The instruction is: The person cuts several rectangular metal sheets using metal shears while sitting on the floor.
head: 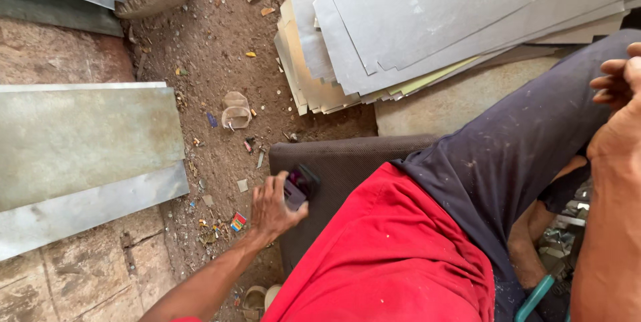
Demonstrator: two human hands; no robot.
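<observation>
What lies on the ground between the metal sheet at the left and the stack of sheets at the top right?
In the head view, bare dirt with litter: a crumpled plastic cup and small scraps lie between the left metal sheet and the sheet stack.

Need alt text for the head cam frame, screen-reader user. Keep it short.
Seen from above, a seated person's left hand grips a small dark phone-like device over a brown cushion, red shirt below. The right hand rests by a knee in dark trousers. Metal sheets lie stacked on littered dirt ground.
</observation>
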